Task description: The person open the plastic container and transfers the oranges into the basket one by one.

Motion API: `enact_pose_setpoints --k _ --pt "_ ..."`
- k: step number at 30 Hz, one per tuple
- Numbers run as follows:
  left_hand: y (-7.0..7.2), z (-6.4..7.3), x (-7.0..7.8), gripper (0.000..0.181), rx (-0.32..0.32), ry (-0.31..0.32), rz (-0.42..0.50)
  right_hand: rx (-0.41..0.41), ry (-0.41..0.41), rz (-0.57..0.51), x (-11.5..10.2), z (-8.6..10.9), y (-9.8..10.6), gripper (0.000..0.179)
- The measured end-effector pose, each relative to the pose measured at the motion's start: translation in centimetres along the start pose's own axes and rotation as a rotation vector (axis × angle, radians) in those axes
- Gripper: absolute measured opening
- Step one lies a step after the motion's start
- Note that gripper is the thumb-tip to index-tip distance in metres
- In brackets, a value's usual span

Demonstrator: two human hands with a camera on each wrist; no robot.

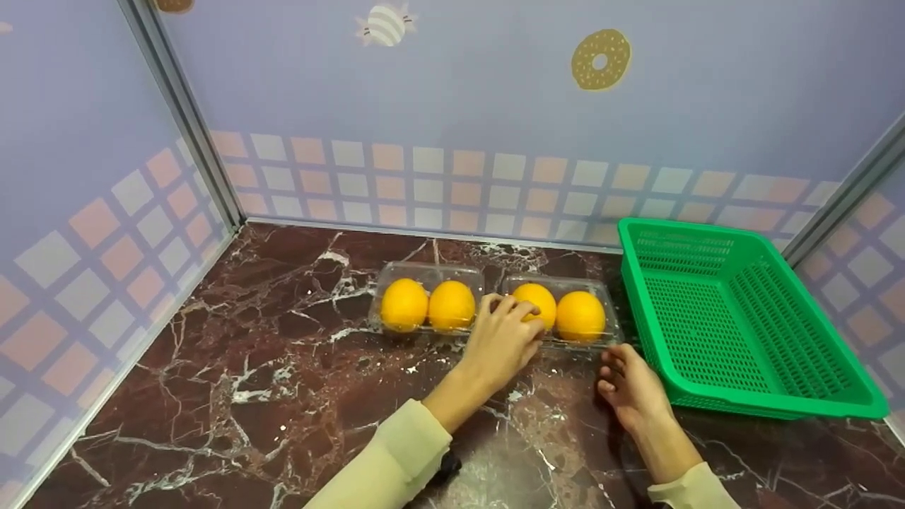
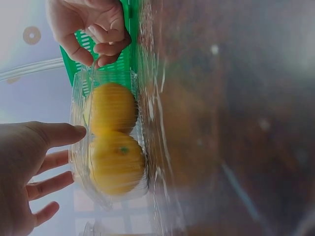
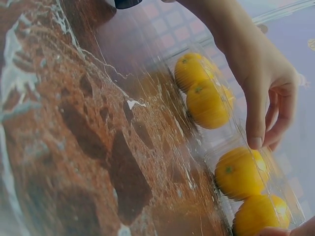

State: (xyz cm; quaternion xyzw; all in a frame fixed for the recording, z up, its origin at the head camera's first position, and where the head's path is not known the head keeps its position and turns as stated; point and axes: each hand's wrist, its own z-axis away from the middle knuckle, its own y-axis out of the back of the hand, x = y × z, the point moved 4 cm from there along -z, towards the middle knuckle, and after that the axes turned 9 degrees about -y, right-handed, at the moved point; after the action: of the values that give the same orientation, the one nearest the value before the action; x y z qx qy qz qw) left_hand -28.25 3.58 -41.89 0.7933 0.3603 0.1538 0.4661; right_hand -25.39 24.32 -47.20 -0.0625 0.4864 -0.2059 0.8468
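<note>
Your left hand reaches over the left end of the right pack, near the middle of the frame. Its thumb tip touches the lid's edge, and the left wrist view shows the other fingers spread apart along the far side. Your right hand, lower right of centre, has its fingers loosely bent at the pack's near right corner; you cannot tell from these views whether they pinch the plastic there. Pale sleeves, the left and the right, run off the bottom edge

The right pack is clear, lies flat and holds two oranges side by side, the left one partly behind your fingers. Just left of it, with a narrow gap between, sits the left pack, also clear, with two more oranges in it

On the right of the frame a green basket stands beside your right hand. By your left sleeve, bottom centre, is a dark object too hidden to make out. All this is on a dark red, white-veined table. Across the top runs a lilac wall with a printed doughnut at upper right
</note>
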Motion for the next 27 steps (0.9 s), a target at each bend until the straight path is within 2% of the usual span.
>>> enact_pose_setpoints --k 7,15,21,24,27 --pt "0.5 0.8 -0.6 0.014 -0.006 0.023 0.019 -0.008 0.003 -0.006 0.1 0.0 0.0 0.021" --pt "0.7 1.7 -1.1 0.015 0.011 0.099 0.096 -0.005 -0.002 -0.005 0.1 0.0 0.0 0.021" --pt "0.6 2.2 -1.5 0.012 0.053 0.218 0.207 -0.006 -0.002 0.000 0.1 0.0 0.1 0.020" --pt "0.5 2.5 -1.7 0.021 0.032 0.300 0.280 -0.003 -0.002 0.011 0.1 0.0 0.1 0.020" --pt "0.3 2.8 -1.8 0.029 0.010 0.354 0.322 0.006 0.002 0.025 0.0 0.0 0.1 0.020"
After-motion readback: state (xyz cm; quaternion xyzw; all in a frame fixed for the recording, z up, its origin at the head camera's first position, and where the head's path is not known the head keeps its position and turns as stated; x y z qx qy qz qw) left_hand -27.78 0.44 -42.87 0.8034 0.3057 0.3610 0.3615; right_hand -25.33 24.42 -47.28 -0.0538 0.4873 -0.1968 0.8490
